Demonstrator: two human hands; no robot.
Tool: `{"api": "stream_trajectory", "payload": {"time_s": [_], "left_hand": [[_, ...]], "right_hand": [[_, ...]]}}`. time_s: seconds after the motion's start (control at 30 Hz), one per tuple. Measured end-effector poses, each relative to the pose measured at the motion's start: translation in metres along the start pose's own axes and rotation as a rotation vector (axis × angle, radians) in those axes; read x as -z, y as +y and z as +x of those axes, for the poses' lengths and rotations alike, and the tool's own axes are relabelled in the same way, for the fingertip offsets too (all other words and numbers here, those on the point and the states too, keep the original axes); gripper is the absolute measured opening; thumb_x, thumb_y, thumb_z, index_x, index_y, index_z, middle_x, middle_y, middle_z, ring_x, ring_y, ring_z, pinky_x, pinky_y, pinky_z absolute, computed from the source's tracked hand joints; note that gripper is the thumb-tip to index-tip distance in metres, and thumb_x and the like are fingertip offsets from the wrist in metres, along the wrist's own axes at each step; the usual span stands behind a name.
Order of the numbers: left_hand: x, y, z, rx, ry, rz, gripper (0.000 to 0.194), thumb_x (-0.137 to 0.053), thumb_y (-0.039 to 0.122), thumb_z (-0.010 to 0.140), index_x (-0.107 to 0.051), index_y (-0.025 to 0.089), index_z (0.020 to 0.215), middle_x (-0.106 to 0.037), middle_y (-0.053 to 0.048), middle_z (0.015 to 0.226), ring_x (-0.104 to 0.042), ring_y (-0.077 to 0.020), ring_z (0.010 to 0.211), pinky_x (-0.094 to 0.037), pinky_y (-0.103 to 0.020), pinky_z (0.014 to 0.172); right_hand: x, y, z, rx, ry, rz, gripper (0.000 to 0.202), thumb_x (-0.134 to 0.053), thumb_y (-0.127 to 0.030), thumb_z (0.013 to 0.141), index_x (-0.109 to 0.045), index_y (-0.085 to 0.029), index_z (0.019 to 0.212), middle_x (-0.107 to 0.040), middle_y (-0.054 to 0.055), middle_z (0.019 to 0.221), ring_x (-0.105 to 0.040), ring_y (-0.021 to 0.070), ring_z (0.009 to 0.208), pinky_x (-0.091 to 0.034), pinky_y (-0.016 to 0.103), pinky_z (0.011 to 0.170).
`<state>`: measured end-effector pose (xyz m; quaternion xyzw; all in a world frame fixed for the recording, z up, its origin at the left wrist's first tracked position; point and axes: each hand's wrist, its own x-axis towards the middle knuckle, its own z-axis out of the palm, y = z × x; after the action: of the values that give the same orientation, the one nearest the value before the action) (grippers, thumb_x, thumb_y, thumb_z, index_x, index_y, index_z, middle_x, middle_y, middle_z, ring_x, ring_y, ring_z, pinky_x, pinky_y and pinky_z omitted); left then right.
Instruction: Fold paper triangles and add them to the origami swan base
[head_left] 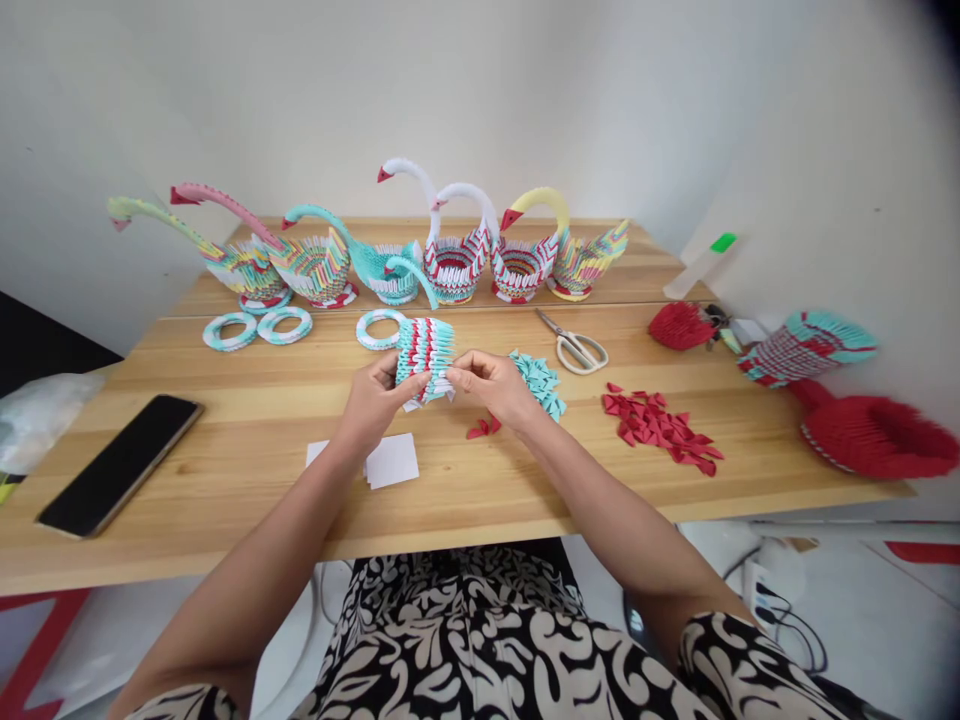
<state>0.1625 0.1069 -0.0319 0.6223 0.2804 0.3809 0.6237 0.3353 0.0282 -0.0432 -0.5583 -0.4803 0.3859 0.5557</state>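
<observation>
Between my hands, raised over the table, is a folded-paper body [425, 345] of interlocked teal, white and red pieces, set on its side. My left hand [375, 398] grips its left edge, the thumb across the lower front. The fingers of my right hand [491, 385] pinch at its right edge; a white piece shows by the thumb, partly hidden. A few red paper triangles [484, 427] lie beneath my right hand. Just beyond that hand is a pile of teal paper triangles [541, 382]. White paper cards [393, 460] lie by my left forearm.
Finished paper swans [457, 265] line the back edge. Teal-white paper rings [285, 325], scissors [576, 345] and a red triangle pile [664, 430] lie nearer. A phone [120, 465] is at left; a red paper body [877, 435] and a teal-red one [806, 347] are at right.
</observation>
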Motion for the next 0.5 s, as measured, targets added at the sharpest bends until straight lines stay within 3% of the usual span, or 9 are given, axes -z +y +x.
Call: {"api": "stream_trajectory", "payload": {"time_s": [0.3,0.4,0.5], "left_hand": [[0.001,-0.005,0.003,-0.004,0.02,-0.01,0.036,-0.084,0.039,0.066,-0.074,0.017,0.092,-0.072,-0.004,0.085,-0.062,-0.0194,0.078,-0.05,-0.029,0.073],[0.004,-0.006,0.007,-0.018,0.077,-0.045,0.036,-0.083,0.039,0.066,-0.073,0.017,0.093,-0.073,-0.004,0.087,-0.064,-0.0196,0.08,-0.05,-0.029,0.075],[0.009,-0.004,0.011,-0.04,0.136,-0.094,0.036,-0.082,0.038,0.069,-0.072,0.017,0.097,-0.074,-0.004,0.092,-0.066,-0.0189,0.085,-0.049,-0.028,0.081]], "right_hand": [[-0.011,0.005,-0.001,0.062,0.09,-0.06,0.031,-0.068,-0.049,0.081,-0.065,-0.018,0.082,-0.063,-0.001,0.07,-0.053,0.0127,0.064,-0.043,0.025,0.065],[-0.004,0.005,0.002,0.121,0.129,-0.125,0.034,-0.056,-0.051,0.09,-0.067,-0.019,0.092,-0.067,0.001,0.082,-0.058,0.0147,0.076,-0.044,0.026,0.072],[0.009,0.005,0.004,0.132,0.122,-0.375,0.03,-0.051,-0.044,0.095,-0.067,-0.019,0.101,-0.07,0.003,0.094,-0.062,0.0168,0.086,-0.043,0.027,0.078]]}}
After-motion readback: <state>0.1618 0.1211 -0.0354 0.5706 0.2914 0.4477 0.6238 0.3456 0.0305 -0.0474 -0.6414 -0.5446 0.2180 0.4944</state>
